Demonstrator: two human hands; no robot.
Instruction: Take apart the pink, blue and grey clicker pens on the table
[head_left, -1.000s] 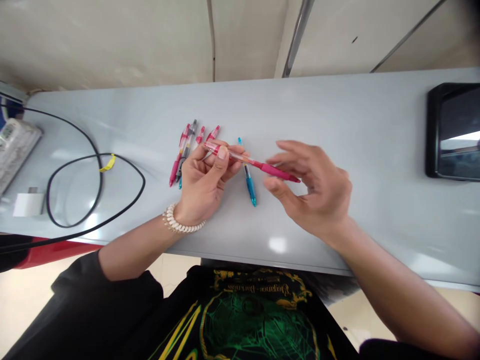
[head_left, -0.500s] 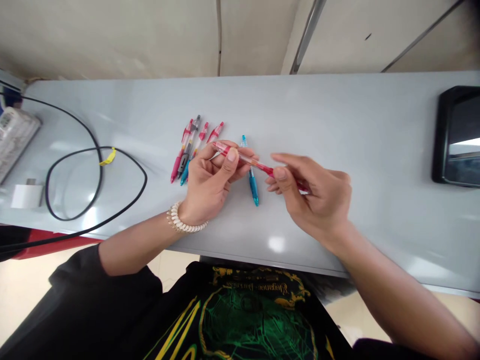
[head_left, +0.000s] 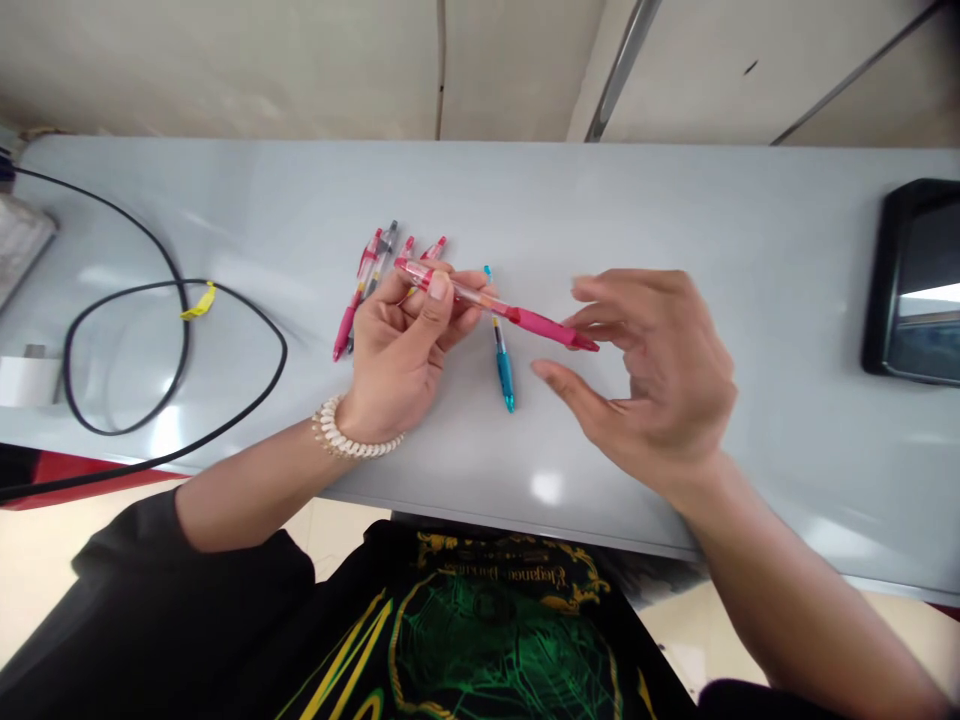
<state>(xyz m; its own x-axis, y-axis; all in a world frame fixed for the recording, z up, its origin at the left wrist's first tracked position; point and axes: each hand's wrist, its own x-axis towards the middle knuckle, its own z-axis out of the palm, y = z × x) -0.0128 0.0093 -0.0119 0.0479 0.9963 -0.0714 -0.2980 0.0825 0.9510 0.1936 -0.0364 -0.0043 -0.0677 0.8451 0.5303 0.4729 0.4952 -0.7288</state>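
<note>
My left hand [head_left: 409, 345] pinches a pink pen [head_left: 536, 324] by its clip end, between thumb and fingers. The pen has a clear barrel and a pink grip, and its tip slants down to the right. Around that tip, my right hand [head_left: 652, 370] is open, thumb and fingers spread apart. Below the held pen lies a blue pen [head_left: 504, 375] on the table. Behind my left hand are several more pens, among them a pink pen [head_left: 349, 315] and a grey pen [head_left: 388, 240], partly covered by the hand.
On the left of the grey table [head_left: 675, 220], a black cable [head_left: 281, 365] lies looped with a yellow tie [head_left: 199, 302]. A white charger plug [head_left: 30, 381] sits beside it. At the right edge rests a black-framed device [head_left: 889, 280]. A wall [head_left: 510, 70] stands behind.
My right hand has loosened from the pen's grip end and spread its fingers, uncovering the pink grip and tip. My left hand still holds the pen and has shifted slightly left.
</note>
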